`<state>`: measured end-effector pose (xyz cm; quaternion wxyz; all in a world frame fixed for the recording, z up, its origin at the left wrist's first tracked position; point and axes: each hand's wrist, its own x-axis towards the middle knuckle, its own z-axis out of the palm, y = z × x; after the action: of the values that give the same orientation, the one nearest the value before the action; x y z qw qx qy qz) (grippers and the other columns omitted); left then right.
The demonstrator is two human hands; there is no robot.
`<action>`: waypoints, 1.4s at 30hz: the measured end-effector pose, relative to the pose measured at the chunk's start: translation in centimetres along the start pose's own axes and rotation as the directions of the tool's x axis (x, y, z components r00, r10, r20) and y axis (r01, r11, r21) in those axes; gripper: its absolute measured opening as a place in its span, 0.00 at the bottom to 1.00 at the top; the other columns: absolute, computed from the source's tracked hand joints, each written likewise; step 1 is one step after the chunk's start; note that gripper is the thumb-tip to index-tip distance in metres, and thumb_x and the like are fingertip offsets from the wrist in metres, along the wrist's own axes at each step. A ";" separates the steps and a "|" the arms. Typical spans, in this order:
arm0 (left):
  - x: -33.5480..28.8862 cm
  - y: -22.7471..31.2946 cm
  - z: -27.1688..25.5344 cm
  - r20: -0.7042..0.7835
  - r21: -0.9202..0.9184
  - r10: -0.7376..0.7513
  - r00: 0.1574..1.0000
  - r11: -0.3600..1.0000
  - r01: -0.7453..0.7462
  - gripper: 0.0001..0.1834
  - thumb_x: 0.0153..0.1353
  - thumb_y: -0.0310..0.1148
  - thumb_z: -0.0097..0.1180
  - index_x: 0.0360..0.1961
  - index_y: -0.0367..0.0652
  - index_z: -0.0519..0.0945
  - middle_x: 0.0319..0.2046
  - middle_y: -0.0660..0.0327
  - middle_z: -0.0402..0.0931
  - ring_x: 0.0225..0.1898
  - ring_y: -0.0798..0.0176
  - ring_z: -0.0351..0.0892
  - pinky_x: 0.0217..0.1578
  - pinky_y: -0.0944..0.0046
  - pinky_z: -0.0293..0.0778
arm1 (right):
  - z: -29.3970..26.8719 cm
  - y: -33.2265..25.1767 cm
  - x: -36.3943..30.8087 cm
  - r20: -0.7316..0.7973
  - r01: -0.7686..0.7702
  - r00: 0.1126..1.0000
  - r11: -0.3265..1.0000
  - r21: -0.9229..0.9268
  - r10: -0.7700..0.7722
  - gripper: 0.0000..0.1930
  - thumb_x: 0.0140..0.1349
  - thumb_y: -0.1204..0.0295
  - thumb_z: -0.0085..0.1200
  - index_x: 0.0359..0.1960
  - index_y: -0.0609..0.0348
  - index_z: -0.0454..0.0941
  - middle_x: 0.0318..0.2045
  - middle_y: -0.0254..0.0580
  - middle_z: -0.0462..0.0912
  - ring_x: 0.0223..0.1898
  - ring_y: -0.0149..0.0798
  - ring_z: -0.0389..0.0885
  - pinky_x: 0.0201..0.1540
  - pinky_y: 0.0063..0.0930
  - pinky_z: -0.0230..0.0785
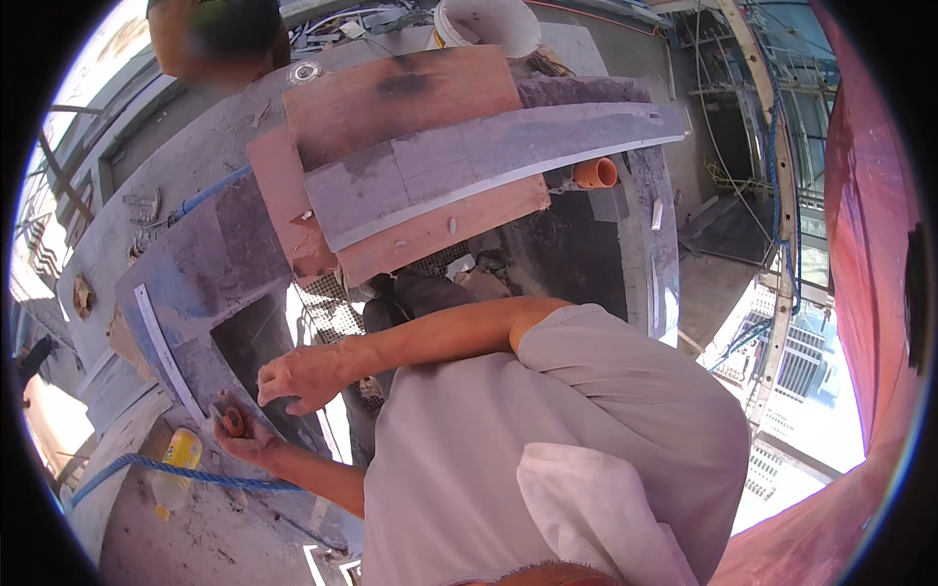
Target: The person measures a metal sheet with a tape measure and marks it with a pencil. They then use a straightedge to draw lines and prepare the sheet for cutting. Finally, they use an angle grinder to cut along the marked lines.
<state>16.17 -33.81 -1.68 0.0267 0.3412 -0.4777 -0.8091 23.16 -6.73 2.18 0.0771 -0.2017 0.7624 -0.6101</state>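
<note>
While the left hand lies palm up and cups a small orange round piece in its loosely curled fingers, the right hand hovers just above it, knuckles up and fingers bent (whether it grips anything cannot be told). The two hands sit close together without touching. Just beyond them stands a grey plywood panel with a dark rectangular opening. Below the left hand a blue rope crosses the concrete, passing a yellow bottle. Far beyond the hands lie reddish boards, a white bucket and an orange pipe end.
</note>
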 end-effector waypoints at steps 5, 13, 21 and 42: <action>-0.2 1.6 3.3 -0.665 0.293 0.304 0.683 0.946 -0.136 0.23 0.73 0.34 0.57 0.57 0.20 0.77 0.62 0.36 0.80 0.65 0.39 0.82 0.73 0.40 0.79 | -5.2 2.0 -9.7 -0.354 -0.274 0.907 0.958 -0.088 0.227 0.10 0.69 0.67 0.66 0.46 0.59 0.89 0.43 0.47 0.90 0.43 0.52 0.91 0.51 0.44 0.83; 5.5 1.7 -7.4 -0.616 0.512 0.429 0.661 0.855 -0.078 0.24 0.73 0.34 0.54 0.59 0.21 0.76 0.66 0.36 0.77 0.69 0.37 0.77 0.75 0.38 0.74 | -20.0 1.9 -28.2 -0.954 -0.765 0.200 0.644 -0.011 0.221 0.10 0.76 0.71 0.63 0.50 0.64 0.89 0.34 0.40 0.91 0.33 0.30 0.88 0.39 0.26 0.78; 5.7 -1.2 -10.3 -0.528 0.840 0.665 0.528 0.499 0.211 0.25 0.73 0.33 0.50 0.62 0.23 0.76 0.70 0.35 0.74 0.74 0.35 0.72 0.77 0.35 0.69 | -24.6 8.3 -43.2 -0.806 -0.494 -0.509 0.665 0.561 0.301 0.32 0.74 0.45 0.62 0.50 0.71 0.85 0.37 0.46 0.89 0.40 0.38 0.90 0.46 0.30 0.79; -5.7 -21.3 31.2 0.818 0.546 -0.247 0.520 0.046 -0.837 0.39 0.79 0.59 0.56 0.70 0.30 0.82 0.61 0.51 0.84 0.60 0.57 0.81 0.67 0.56 0.72 | -24.6 15.8 -45.9 -0.610 0.203 0.452 0.590 0.781 0.651 0.29 0.81 0.56 0.62 0.68 0.73 0.77 0.60 0.51 0.87 0.60 0.42 0.89 0.62 0.38 0.84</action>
<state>8.52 3.36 -5.83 -0.2022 -0.2427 -0.8984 -0.3053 52.51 36.61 -12.86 -0.1464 0.3055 0.3714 -0.8644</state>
